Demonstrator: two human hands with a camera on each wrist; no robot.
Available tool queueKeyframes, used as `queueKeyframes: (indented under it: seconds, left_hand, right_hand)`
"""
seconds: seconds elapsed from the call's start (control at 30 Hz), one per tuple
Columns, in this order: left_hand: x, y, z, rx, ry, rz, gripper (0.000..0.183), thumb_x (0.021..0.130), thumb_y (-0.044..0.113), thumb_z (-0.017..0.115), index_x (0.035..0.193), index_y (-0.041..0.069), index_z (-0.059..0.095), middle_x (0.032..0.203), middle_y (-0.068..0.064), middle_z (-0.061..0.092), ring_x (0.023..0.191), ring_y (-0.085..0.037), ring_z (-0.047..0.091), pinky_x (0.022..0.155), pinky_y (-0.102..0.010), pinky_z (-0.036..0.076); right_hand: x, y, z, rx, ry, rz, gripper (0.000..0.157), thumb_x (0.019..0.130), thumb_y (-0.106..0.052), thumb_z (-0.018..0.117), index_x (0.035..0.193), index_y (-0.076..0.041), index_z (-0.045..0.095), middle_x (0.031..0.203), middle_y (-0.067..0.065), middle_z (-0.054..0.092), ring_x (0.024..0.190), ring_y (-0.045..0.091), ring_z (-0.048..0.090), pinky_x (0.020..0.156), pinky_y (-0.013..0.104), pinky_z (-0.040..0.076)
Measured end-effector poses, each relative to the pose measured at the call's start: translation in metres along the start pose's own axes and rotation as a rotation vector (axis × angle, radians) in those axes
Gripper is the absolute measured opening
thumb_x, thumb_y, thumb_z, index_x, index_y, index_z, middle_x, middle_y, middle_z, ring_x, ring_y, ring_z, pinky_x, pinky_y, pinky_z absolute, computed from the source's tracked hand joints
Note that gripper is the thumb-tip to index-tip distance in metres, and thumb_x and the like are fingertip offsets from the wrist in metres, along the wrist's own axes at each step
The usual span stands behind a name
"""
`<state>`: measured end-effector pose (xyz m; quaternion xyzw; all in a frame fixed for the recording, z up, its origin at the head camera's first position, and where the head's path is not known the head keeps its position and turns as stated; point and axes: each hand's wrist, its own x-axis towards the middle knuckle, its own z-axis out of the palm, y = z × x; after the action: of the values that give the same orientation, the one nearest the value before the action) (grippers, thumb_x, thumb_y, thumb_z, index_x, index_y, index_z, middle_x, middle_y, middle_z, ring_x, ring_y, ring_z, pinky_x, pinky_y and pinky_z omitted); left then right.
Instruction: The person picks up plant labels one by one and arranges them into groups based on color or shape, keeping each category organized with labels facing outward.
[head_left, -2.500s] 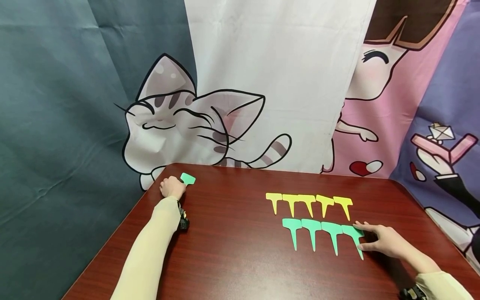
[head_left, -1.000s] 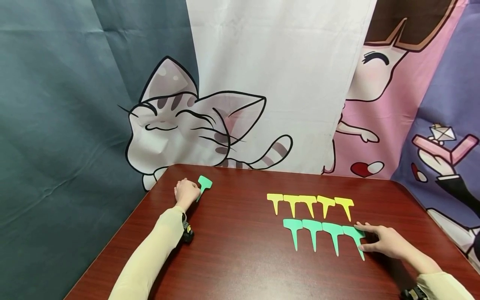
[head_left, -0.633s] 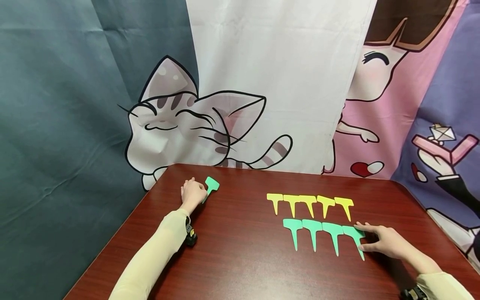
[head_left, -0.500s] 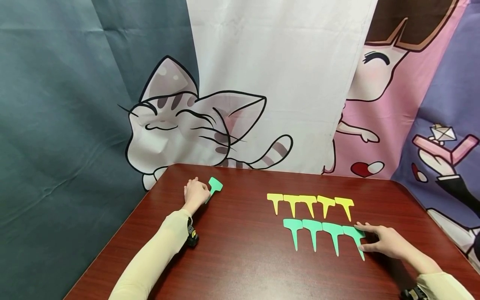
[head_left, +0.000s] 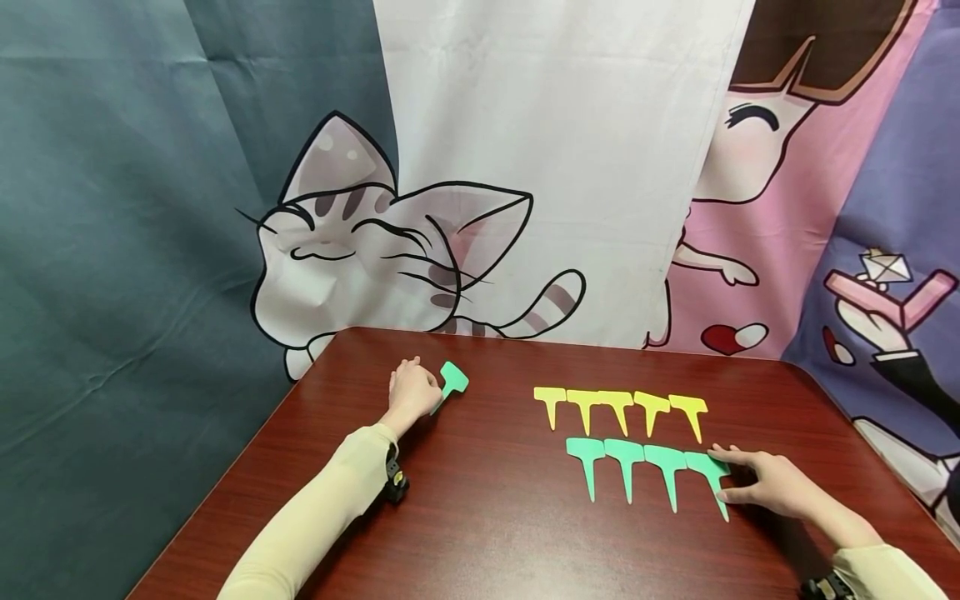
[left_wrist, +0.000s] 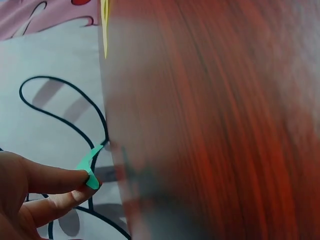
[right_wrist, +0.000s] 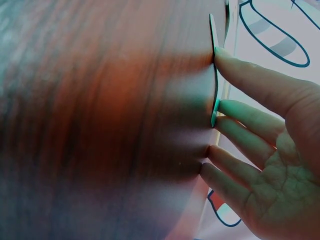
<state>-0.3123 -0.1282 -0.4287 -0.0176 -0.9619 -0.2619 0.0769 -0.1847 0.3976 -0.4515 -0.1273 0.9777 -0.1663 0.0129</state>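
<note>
Over the left part of the table, my left hand point(head_left: 412, 390) pinches a green T-shaped plant label point(head_left: 453, 377) by its stem, the broad head pointing away to the right. In the left wrist view, thumb and fingertips grip the thin label point(left_wrist: 89, 165) close above the wood. My right hand point(head_left: 772, 481) rests at the right end of a row of several green plant labels point(head_left: 624, 452). Its fingers are spread and fairly straight, touching the head and stem of the rightmost label point(head_left: 703, 463). The right wrist view shows that label point(right_wrist: 214, 120) edge-on against the fingertips.
Behind the green row lies a row of several yellow plant labels point(head_left: 615, 398), heads side by side. Both rows lie on a reddish-brown wooden table point(head_left: 465, 500). A printed cartoon curtain point(head_left: 600, 125) hangs right behind the table's far edge.
From the far left corner, my left hand has moved steadily right and slightly nearer, carrying the green plant label. My right hand and the two rows stay where they were.
</note>
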Motion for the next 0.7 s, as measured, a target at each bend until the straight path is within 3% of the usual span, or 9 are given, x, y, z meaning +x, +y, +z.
queueKeyframes:
  seconds: [0.7]
  left_hand:
    - [-0.031, 0.029, 0.019, 0.004, -0.119, 0.143, 0.035, 0.074, 0.002, 0.058, 0.040, 0.012, 0.052, 0.141, -0.020, 0.048, 0.138, -0.041, 0.031, 0.112, -0.058, 0.023]
  right_hand:
    - [0.001, 0.000, 0.000, 0.008, -0.020, 0.015, 0.076, 0.067, -0.043, 0.080, 0.128, -0.002, 0.059, 0.124, 0.036, 0.053, 0.115, 0.056, 0.048, 0.084, 0.060, 0.044]
